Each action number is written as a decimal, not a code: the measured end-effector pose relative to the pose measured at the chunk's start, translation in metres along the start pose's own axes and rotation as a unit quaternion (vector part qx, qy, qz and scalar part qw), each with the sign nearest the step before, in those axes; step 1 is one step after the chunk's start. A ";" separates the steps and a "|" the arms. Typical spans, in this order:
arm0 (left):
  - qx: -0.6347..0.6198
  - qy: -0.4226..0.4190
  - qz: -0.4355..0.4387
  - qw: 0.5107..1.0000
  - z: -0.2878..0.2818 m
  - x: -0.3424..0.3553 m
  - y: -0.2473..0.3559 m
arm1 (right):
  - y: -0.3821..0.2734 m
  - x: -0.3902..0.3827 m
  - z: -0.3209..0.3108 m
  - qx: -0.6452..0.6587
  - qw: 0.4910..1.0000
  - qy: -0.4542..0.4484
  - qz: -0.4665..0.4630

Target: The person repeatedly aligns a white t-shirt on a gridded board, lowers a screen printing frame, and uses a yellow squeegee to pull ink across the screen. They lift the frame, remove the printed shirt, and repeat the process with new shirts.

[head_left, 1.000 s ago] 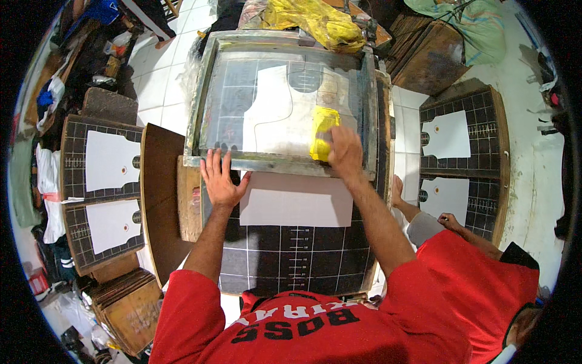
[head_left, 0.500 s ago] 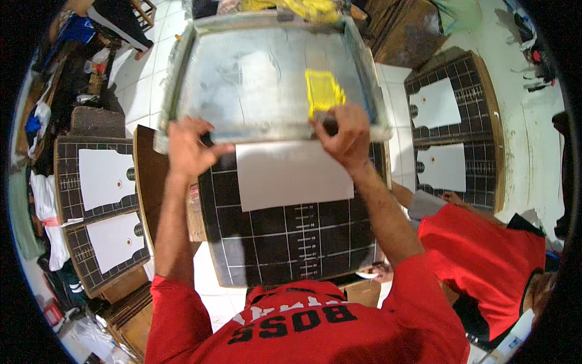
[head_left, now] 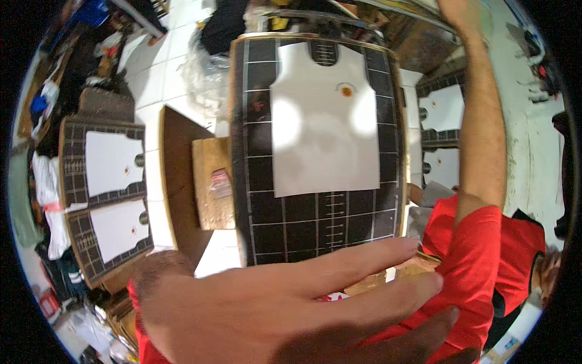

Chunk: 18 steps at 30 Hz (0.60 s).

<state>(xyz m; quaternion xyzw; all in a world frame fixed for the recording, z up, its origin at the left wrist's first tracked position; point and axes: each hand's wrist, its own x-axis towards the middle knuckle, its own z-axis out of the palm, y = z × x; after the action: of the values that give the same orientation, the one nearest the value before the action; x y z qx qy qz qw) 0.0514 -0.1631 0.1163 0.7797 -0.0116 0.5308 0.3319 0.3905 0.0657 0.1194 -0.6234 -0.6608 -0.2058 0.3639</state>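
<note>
My left hand (head_left: 291, 297) is close to the camera in the lower middle, fingers stretched out and apart, holding nothing. My right arm reaches up to the far right, where my right hand (head_left: 459, 18) is at the edge of a raised screen-printing frame (head_left: 418, 12), mostly out of view; its fingers are partly hidden. Between my arms a white shirt panel (head_left: 324, 133) lies flat on a black board (head_left: 260, 206) with white grid lines. The panel has a cut-out neckline at its far end and a small orange round print on the chest.
Two more gridded boards (head_left: 73, 176) with white panels stand at the left, and others (head_left: 445, 145) at the right. A co-worker in a red shirt (head_left: 515, 261) is close by at the right. A wooden block (head_left: 212, 151) and crumpled clear plastic (head_left: 212, 79) are left of the board.
The screen frame has been lifted off the board to the far right, uncovering the whole panel. My left hand has let go of the frame and come back near the camera.
</note>
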 end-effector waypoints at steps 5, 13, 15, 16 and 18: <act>-0.045 0.002 -0.182 0.982 -0.113 -0.089 0.015 | 0.018 0.022 -0.003 -0.014 0.996 -0.063 0.063; 0.241 0.275 -0.728 0.580 -0.231 -0.475 -0.046 | 0.052 0.029 0.018 -0.030 0.990 -0.123 0.065; 0.182 0.307 -0.739 0.571 -0.208 -0.524 -0.035 | 0.049 0.026 0.022 -0.068 0.997 -0.016 0.024; 0.180 0.290 -0.749 0.568 -0.202 -0.535 -0.033 | 0.047 0.026 0.019 -0.060 0.997 -0.039 0.025; 0.112 0.380 -0.665 0.633 -0.186 -0.539 -0.030 | 0.041 0.026 0.013 -0.053 0.991 -0.097 0.071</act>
<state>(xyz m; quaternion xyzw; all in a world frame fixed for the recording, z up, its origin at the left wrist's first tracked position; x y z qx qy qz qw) -0.3254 -0.2214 -0.3085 0.3373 0.6965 0.4130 0.4802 0.4286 0.0988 0.1225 -0.7041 -0.6355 -0.1529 0.2777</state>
